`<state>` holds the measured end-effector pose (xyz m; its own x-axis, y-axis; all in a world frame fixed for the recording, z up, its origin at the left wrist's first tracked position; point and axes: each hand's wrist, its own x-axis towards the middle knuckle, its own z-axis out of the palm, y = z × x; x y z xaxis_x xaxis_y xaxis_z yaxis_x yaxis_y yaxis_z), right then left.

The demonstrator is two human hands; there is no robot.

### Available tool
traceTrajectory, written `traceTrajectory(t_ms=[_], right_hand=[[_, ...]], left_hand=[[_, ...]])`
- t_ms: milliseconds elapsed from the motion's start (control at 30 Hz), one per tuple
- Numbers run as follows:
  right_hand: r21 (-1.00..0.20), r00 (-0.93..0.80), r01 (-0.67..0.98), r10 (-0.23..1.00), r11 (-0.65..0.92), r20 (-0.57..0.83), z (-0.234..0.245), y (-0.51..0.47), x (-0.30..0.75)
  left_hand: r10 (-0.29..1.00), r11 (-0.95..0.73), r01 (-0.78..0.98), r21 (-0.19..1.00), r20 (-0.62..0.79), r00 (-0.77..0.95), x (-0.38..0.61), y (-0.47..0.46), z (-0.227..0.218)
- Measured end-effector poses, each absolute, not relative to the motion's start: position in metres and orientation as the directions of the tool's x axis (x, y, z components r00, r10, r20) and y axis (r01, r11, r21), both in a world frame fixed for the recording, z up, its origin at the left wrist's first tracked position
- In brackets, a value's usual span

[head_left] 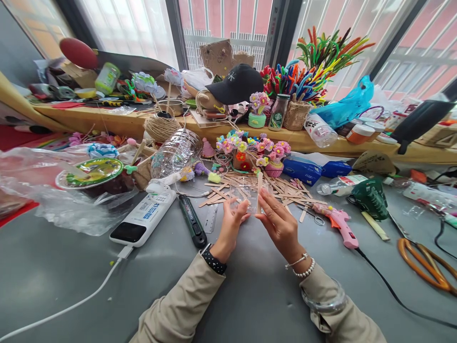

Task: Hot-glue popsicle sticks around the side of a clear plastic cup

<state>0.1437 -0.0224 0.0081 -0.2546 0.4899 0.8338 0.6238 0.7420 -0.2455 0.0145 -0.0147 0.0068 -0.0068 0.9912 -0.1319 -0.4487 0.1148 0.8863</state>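
My left hand [232, 225] is closed on the near left side of a clear plastic container [246, 186], its thumb against the plastic. Its exact shape is hard to make out over the clutter behind. My right hand [280, 222] presses a wooden craft stick [260, 190] upright along the container's right side, fingers laid along the stick. Behind both hands, a heap of loose craft sticks [293, 191] spreads over the grey table [255, 295].
To the left lie a green utility knife [193, 221], a clear ruler [211, 219] and a white power bank [144, 216] with its cable. On the right are small scissors [316, 218], a pink glue gun [337, 223] with a cord, and orange-handled scissors [426, 267]. Pipe-cleaner flowers [276, 157] stand behind.
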Motion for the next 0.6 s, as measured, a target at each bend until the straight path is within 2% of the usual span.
traceTrajectory(t_ms=[467, 533, 600], right_hand=[[-0.243, -0.27, 0.633, 0.504, 0.735, 0.821, 0.013, -0.023, 0.143], [-0.284, -0.252, 0.626, 0.533, 0.726, 0.807, 0.017, -0.023, 0.145], [-0.376, -0.152, 0.631, 0.584, 0.678, 0.797, 0.022, -0.022, 0.149]], left_hand=[[0.991, 0.116, -0.485, 0.867, -0.135, -0.005, 0.013, -0.013, 0.008], [0.992, 0.122, -0.5, 0.858, -0.127, 0.024, 0.012, -0.013, 0.008], [0.991, 0.131, -0.488, 0.863, -0.126, 0.042, 0.011, -0.012, 0.008]])
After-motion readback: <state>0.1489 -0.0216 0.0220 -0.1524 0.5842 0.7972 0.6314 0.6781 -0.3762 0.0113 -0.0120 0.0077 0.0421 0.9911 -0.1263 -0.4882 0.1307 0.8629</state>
